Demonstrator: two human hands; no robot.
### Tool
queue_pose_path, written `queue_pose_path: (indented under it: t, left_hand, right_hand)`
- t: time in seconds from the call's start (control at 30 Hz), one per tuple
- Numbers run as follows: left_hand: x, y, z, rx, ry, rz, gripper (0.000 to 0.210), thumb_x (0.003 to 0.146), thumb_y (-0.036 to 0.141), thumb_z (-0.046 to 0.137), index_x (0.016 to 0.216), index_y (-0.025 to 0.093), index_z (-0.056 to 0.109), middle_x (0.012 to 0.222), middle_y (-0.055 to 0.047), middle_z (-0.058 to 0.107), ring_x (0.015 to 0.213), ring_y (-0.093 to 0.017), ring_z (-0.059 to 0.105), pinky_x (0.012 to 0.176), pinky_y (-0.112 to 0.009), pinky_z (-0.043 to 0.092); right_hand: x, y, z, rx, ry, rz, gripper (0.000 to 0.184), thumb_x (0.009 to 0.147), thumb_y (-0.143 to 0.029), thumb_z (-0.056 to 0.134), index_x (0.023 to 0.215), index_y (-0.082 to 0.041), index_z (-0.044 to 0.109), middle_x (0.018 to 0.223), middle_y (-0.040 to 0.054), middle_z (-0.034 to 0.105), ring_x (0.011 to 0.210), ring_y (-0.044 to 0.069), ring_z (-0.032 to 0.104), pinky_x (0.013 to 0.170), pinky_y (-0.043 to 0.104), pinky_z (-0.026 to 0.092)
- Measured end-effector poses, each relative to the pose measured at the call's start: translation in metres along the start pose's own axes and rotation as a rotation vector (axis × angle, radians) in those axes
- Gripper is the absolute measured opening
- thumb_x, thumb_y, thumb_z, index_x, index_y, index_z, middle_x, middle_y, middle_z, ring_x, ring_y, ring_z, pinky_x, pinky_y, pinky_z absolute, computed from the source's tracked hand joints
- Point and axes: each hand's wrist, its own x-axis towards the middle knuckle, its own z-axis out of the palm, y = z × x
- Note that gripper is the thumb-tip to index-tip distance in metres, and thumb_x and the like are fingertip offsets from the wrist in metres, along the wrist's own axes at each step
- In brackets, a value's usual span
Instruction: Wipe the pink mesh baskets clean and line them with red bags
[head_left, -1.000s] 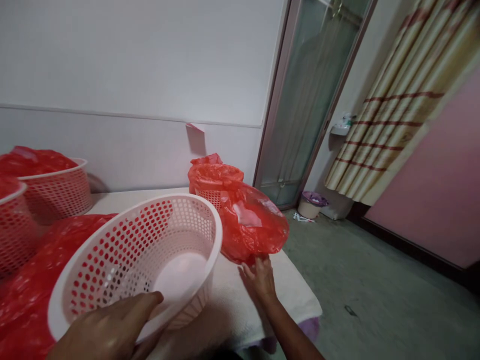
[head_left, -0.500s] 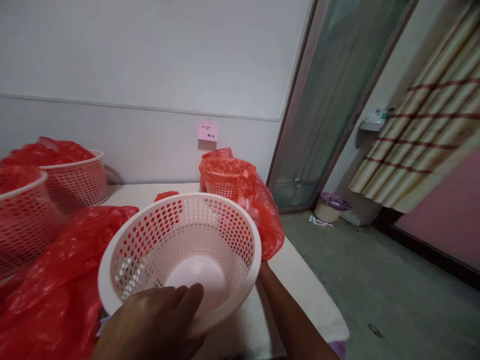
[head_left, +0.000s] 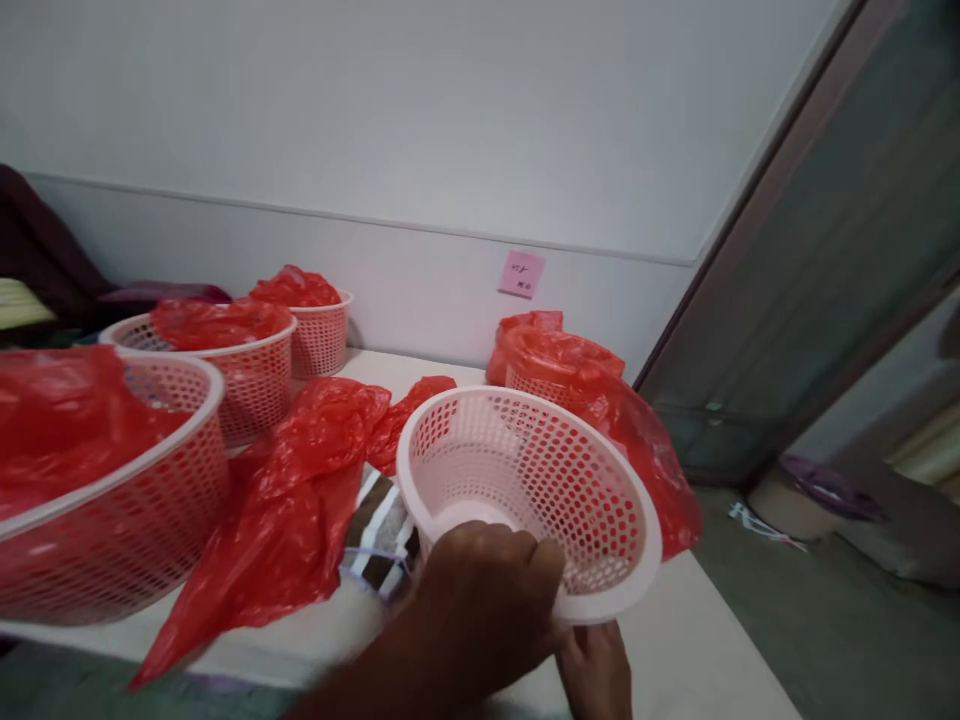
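A pale pink plastic basket [head_left: 540, 450] with perforated walls is tilted toward me above the table, and nothing shows inside it. My left hand [head_left: 491, 585] is closed over its near rim, fingers curled inside. Below the rim on the near right, my right hand [head_left: 596, 665] grips the basket from underneath, its fingertips partly hidden. Left of the basket lies a crumpled red plastic bag [head_left: 300, 500], beside a brown-and-white striped cloth [head_left: 381, 525]. Behind it stands another basket draped in a red plastic bag [head_left: 630, 425].
On the left of the white table [head_left: 675, 640] stand a near basket [head_left: 112, 540], a middle basket [head_left: 255, 385] and a far basket [head_left: 322, 335], each holding red plastic. A pink note [head_left: 521, 275] is on the wall. A waste bin [head_left: 795, 505] stands on the floor.
The view has swung left, bringing more baskets and the striped cloth into sight. The held basket now tilts differently, and my right hand has come from its far right side to beneath its near rim.
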Motion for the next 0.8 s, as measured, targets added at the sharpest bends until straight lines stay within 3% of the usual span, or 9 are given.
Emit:
queue_pose_path:
  t: [0.1, 0.2, 0.3, 0.37, 0.4, 0.47, 0.53, 0.67, 0.8]
  left_hand:
    - [-0.001, -0.002, 0.003, -0.054, 0.073, 0.025, 0.030, 0.074, 0.047, 0.069, 0.078, 0.023, 0.051, 0.071, 0.001, 0.063, 0.064, -0.022, 0.063, 0.053, -0.034, 0.046]
    - [-0.005, -0.004, -0.003, -0.223, 0.257, 0.115, 0.037, 0.076, 0.057, 0.064, 0.079, 0.021, 0.055, 0.071, -0.002, 0.063, 0.067, -0.021, 0.063, 0.055, -0.033, 0.044]
    - [-0.023, -0.005, -0.013, -0.519, 0.556, 0.166, 0.029, 0.077, 0.039, 0.065, 0.096, 0.019, 0.057, 0.082, -0.005, 0.066, 0.076, -0.020, 0.063, 0.067, -0.033, 0.049]
    - [-0.046, -0.011, -0.010, -0.656, 0.684, 0.068, 0.030, 0.079, 0.021, 0.060, 0.108, 0.020, 0.054, 0.092, -0.006, 0.067, 0.085, -0.018, 0.063, 0.077, -0.034, 0.051]
    - [-0.059, -0.017, -0.002, -0.672, 0.685, -0.028, 0.029, 0.081, 0.017, 0.057, 0.109, 0.021, 0.054, 0.094, -0.006, 0.066, 0.089, -0.018, 0.063, 0.080, -0.034, 0.051]
    - [-0.088, -0.036, 0.025, -0.631, 0.561, -0.316, 0.020, 0.086, 0.018, 0.050, 0.105, 0.021, 0.055, 0.098, -0.007, 0.065, 0.096, -0.019, 0.063, 0.084, -0.036, 0.052]
    - [-0.115, -0.061, 0.061, -0.466, 0.277, -0.571, 0.028, 0.087, 0.022, 0.047, 0.114, 0.021, 0.054, 0.116, -0.010, 0.063, 0.109, -0.020, 0.061, 0.091, -0.036, 0.052]
    - [-0.151, -0.108, 0.117, -0.349, 0.054, -0.673, 0.063, 0.066, 0.018, 0.064, 0.127, 0.012, 0.051, 0.141, -0.021, 0.048, 0.133, -0.035, 0.044, 0.108, -0.051, 0.038]
    - [-0.157, -0.131, 0.124, -0.265, -0.093, -0.709, 0.059, 0.063, 0.015, 0.063, 0.122, 0.012, 0.055, 0.127, -0.019, 0.058, 0.120, -0.035, 0.051, 0.102, -0.051, 0.039]
  right_hand:
    - [-0.031, 0.002, 0.005, -0.015, -0.065, -0.075, 0.026, 0.085, -0.037, 0.046, 0.091, -0.021, 0.066, 0.093, 0.0122, 0.068, 0.091, 0.031, 0.062, 0.080, 0.044, 0.048]
    - [-0.036, -0.001, 0.005, -0.090, -0.128, -0.116, 0.026, 0.084, -0.032, 0.045, 0.096, -0.022, 0.067, 0.104, 0.0118, 0.067, 0.099, 0.031, 0.061, 0.084, 0.044, 0.047]
    - [-0.033, -0.007, 0.002, -0.195, -0.162, -0.131, 0.027, 0.084, -0.029, 0.045, 0.099, -0.023, 0.066, 0.107, 0.0113, 0.066, 0.100, 0.031, 0.060, 0.084, 0.044, 0.046]
    - [-0.033, -0.008, 0.002, -0.239, -0.149, -0.135, 0.029, 0.086, -0.029, 0.043, 0.103, -0.022, 0.065, 0.109, 0.0120, 0.065, 0.102, 0.031, 0.059, 0.087, 0.044, 0.045]
    - [-0.033, -0.008, 0.002, -0.254, -0.142, -0.137, 0.030, 0.087, -0.028, 0.041, 0.105, -0.021, 0.064, 0.110, 0.0126, 0.065, 0.102, 0.030, 0.059, 0.088, 0.044, 0.044]
    - [-0.034, -0.006, 0.003, -0.277, -0.138, -0.142, 0.032, 0.089, -0.028, 0.038, 0.107, -0.018, 0.063, 0.111, 0.0133, 0.064, 0.102, 0.030, 0.058, 0.088, 0.044, 0.043]
    - [-0.035, -0.004, 0.005, -0.294, -0.144, -0.154, 0.033, 0.090, -0.028, 0.037, 0.107, -0.016, 0.062, 0.110, 0.0135, 0.063, 0.101, 0.029, 0.057, 0.087, 0.042, 0.043]
    - [-0.035, -0.003, 0.005, -0.306, -0.139, -0.181, 0.031, 0.091, -0.026, 0.038, 0.107, -0.015, 0.062, 0.109, 0.0127, 0.063, 0.100, 0.028, 0.056, 0.087, 0.041, 0.041]
    - [-0.035, -0.008, 0.004, -0.314, -0.141, -0.177, 0.030, 0.091, -0.023, 0.037, 0.108, -0.016, 0.061, 0.108, 0.0119, 0.062, 0.099, 0.028, 0.056, 0.087, 0.041, 0.041]
